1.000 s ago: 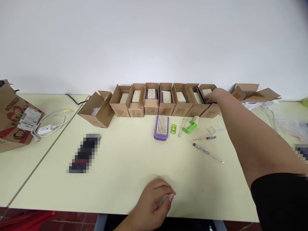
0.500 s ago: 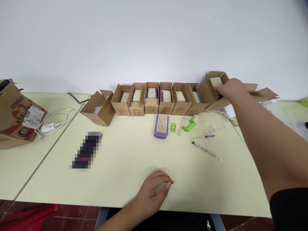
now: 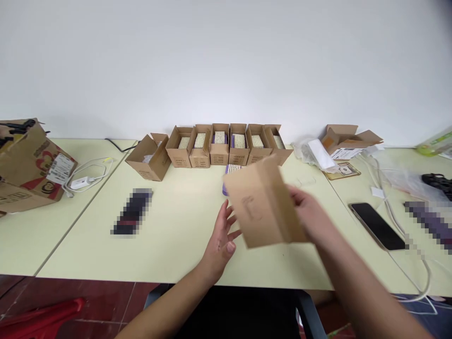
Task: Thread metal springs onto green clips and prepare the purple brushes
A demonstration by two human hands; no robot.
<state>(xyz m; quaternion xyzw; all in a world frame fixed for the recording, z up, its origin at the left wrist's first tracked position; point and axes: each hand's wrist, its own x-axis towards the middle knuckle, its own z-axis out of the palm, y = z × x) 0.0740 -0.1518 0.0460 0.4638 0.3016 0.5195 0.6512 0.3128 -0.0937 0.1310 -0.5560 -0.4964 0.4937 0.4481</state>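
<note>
My right hand (image 3: 306, 212) grips a cardboard box (image 3: 259, 207) by its right side, tilted in mid-air above the table and slightly blurred. The box's inside faces away from me. Just left of the box, my left hand (image 3: 221, 242) is open with fingers spread, close to the cardboard. A purple brush (image 3: 225, 189) with pale bristles lies on the table, mostly hidden behind the box. Behind it stands a row of open cardboard boxes (image 3: 221, 157), each holding rows of pale bristles.
An open box (image 3: 150, 162) stands left of the row. Further left are a white charger with cable (image 3: 81, 182) and a large carton (image 3: 38, 174). A blurred-out dark item (image 3: 132, 212) lies left. On the right are plastic wrap (image 3: 310, 150), another carton (image 3: 348, 141) and a phone (image 3: 377, 226).
My right hand has brought the box from the right end of the row to the front centre. My left hand has risen and spread its fingers. The view has shifted right.
</note>
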